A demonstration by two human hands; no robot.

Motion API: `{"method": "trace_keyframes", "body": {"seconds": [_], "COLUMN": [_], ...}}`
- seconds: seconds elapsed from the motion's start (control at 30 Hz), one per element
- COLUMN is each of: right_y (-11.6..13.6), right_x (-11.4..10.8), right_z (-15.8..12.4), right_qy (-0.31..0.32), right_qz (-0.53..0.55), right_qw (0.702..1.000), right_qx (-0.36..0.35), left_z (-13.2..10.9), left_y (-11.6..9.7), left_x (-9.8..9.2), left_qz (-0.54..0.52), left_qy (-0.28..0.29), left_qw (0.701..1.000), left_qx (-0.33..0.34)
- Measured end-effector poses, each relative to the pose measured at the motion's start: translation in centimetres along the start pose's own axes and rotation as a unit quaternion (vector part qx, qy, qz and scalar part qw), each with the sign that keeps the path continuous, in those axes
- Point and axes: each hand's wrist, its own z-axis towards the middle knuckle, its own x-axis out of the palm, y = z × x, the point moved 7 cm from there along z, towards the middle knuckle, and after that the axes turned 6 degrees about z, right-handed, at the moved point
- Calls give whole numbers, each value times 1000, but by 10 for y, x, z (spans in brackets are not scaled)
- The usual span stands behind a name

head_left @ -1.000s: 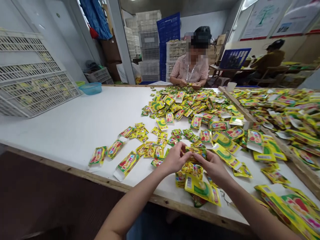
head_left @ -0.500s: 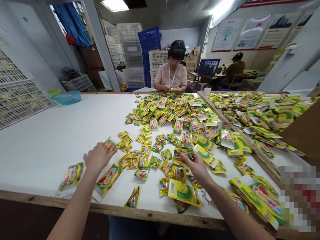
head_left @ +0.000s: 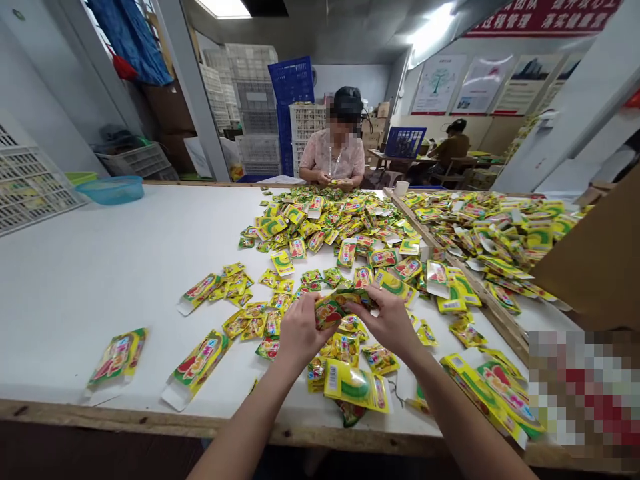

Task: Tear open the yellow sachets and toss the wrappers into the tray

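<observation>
**Lifted clear, held in a two-handed pinch**

Our left hand (head_left: 300, 331) and right hand (head_left: 387, 320) are both closed, their fingers curled onto a yellow-and-red foil sachet strip (head_left: 340, 307) that we hold between them, just above the loose sachets (head_left: 295, 230) on the white work table (head_left: 100, 300). Our hands hide part of the strip, so we cannot tell how many sachets it has. We judge that gripping both ends keeps it steady and lifted away from its neighbours. Just below lies a larger barcoded sachet (head_left: 356, 390), near the table edge. A wooden rail (head_left: 453, 263) runs beside a second sachet heap (head_left: 493, 233), probably to keep it apart from the first. Across the table, a co-worker (head_left: 333, 153) has both hands at a sachet (head_left: 340, 181). A blue plastic basin (head_left: 110, 190) sits at the far left.
</observation>
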Motion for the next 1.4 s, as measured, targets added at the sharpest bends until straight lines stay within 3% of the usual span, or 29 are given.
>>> {"method": "trace_keyframes", "body": {"seconds": [0.1,0.3,0.4,0.5,0.67,0.87,0.93,1.07,1.2,1.3,1.4], "right_y": [-14,-41,-45,-34,-13,-13,-13,-13,-20,-30,-43], "right_x": [8,29,23,13,19,6,15,43,55,52,45], "right_z": [-1,-8,-11,-15,-18,-29,-29,-27,-23,-20,-24], "right_qy": [35,128,41,-74,-70,-208,-164,-2,82,82,14], "right_qz": [10,106,176,166,25,-21,-32,-17,-38,41,207], "right_qw": [998,979,974,979,997,978,986,1000,993,988,963], "right_qx": [47,118,137,91,36,10,8,26,79,124,173], "left_z": [-8,-16,-15,-15,-17,-14,-15,-18,-19,-15,-12], "left_y": [-1,-8,-12,-9,-9,-4,-2,6,4,2,13], "left_x": [6,10,5,-1,0,5,6,10,20,18,21], "left_qz": [38,102,66,32,34,-40,-45,-37,-44,-107,-216], "left_qy": [-28,-30,-60,-98,-109,-72,-66,-53,11,30,64], "left_qw": [999,991,992,993,992,997,997,998,999,994,969], "left_qx": [16,76,87,59,58,-14,-19,-27,-2,-8,-105]}}
